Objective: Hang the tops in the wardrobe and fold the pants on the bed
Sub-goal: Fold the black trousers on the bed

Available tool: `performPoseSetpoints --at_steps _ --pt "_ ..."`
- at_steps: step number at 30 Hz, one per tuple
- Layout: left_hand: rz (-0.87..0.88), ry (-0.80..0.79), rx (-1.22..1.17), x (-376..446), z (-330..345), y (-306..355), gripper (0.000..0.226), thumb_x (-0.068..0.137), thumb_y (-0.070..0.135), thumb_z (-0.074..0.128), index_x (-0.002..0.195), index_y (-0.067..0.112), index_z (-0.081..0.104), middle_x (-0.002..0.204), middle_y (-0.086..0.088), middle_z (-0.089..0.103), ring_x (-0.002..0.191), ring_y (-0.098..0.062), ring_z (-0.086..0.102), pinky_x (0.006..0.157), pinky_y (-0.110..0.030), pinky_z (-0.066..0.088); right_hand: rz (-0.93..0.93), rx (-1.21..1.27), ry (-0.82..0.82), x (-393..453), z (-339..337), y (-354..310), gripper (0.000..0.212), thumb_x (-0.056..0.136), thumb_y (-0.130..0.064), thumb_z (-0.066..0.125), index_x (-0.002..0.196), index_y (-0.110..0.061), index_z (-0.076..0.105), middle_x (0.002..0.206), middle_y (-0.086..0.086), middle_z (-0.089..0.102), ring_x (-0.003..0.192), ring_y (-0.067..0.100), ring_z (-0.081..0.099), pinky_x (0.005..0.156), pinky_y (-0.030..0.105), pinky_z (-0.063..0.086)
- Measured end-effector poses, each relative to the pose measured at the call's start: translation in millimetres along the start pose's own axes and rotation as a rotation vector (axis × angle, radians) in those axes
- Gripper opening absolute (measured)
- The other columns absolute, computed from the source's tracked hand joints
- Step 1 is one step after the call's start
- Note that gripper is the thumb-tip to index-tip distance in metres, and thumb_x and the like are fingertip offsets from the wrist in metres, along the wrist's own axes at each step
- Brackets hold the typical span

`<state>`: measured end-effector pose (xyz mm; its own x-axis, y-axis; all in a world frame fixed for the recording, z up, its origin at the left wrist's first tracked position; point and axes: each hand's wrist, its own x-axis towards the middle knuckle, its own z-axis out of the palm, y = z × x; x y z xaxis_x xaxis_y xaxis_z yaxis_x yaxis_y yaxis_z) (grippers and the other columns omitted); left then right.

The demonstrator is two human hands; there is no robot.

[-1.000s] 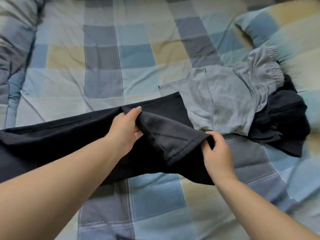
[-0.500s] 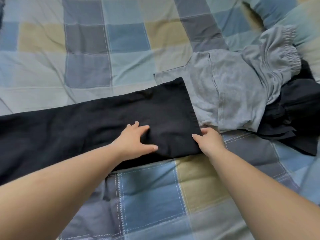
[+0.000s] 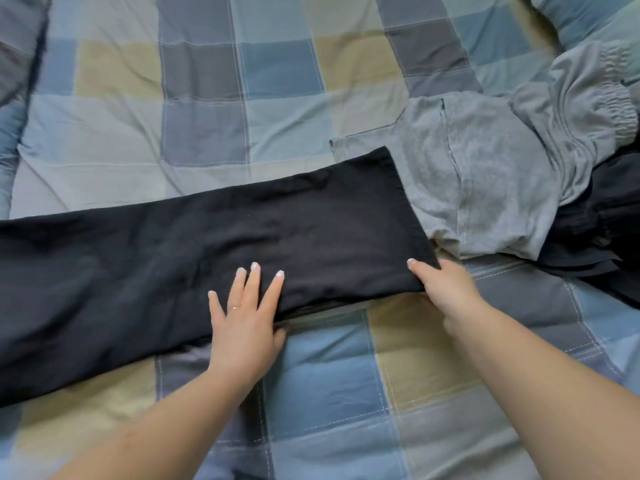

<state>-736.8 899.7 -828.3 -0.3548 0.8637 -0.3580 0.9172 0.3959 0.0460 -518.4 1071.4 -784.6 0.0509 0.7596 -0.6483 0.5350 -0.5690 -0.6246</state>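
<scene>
Black pants (image 3: 194, 258) lie flat across the checked bedspread (image 3: 207, 109), running from the left edge to a hem near the middle right. My left hand (image 3: 247, 323) rests palm down on the near edge of the pants, fingers spread. My right hand (image 3: 441, 289) pinches the near corner of the hem between thumb and fingers. Grey pants (image 3: 485, 171) with an elastic waistband lie crumpled just past the hem, partly under it.
A dark garment (image 3: 602, 233) is bunched at the right edge under the grey pants. A checked pillow (image 3: 588, 19) sits at the top right. A rolled quilt edge (image 3: 17, 81) runs along the left side.
One second ago both hands held the lifted pant leg. It has since been laid flat over the other leg, and my left hand has flattened onto the fabric and slid toward the near edge.
</scene>
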Motion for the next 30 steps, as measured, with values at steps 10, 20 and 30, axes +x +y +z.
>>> performPoseSetpoints --at_steps 10,20,30 --pt "-0.010 -0.149 -0.216 -77 -14 30 0.057 0.098 0.026 0.035 0.150 0.038 0.013 0.160 0.011 0.003 0.148 -0.016 -0.003 0.114 -0.058 0.003 -0.043 0.059 0.295 -39 -48 15 0.024 0.083 -0.028 0.065 0.087 -0.005 0.064 0.078 0.007 0.059 0.071 0.022 0.051 0.064 0.032 0.039" --pt "-0.240 -0.139 -1.720 -59 -108 57 0.040 0.091 0.048 0.055 0.128 0.033 0.052 0.116 0.012 0.065 0.108 0.000 0.059 0.099 -0.030 0.045 -0.530 -0.122 -0.110 -149 34 -34 0.023 0.078 -0.017 0.069 0.084 -0.036 0.057 0.083 -0.015 0.066 0.080 0.000 0.061 0.073 0.017 0.046" --pt "-0.109 -0.092 -1.265 -77 -172 -78 0.058 0.079 0.001 0.054 0.120 0.042 0.055 0.095 0.016 0.070 0.089 -0.003 0.066 0.075 -0.021 0.054 -0.911 -0.497 -0.459 -232 113 -83 0.019 0.086 -0.035 0.060 0.102 -0.025 0.063 0.093 -0.013 0.059 0.083 0.003 0.057 0.080 0.031 0.049"
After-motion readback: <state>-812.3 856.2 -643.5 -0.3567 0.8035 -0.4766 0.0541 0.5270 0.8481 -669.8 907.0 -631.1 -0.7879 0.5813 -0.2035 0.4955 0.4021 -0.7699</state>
